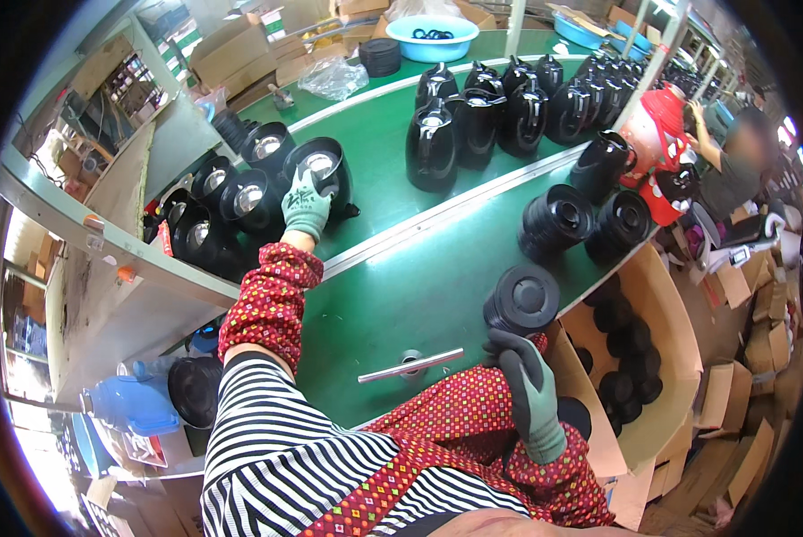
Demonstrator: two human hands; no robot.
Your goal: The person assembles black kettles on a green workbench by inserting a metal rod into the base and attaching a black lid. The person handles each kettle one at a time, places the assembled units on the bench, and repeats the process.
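Observation:
My left hand (307,210), in a pale green glove, is stretched out to a black jug body (341,183) with a shiny silver inside. Its fingers are closed on the near rim, one reaching over the opening. Several similar open black jug bodies (245,201) stand to its left. My right hand (531,394), in a grey and green glove, hangs near my lap with its fingers loosely bent and nothing seen in them. Just beyond it is a stack of round black lids (524,300). Two more stacks of black lids (555,222) stand farther back.
Rows of black jugs with handles (433,148) stand on the green belt (384,192) behind a pale rail. A metal bar (410,365) lies on the green table. At right, a cardboard box (670,331) holds black round parts. A co-worker (733,166) is at the far right.

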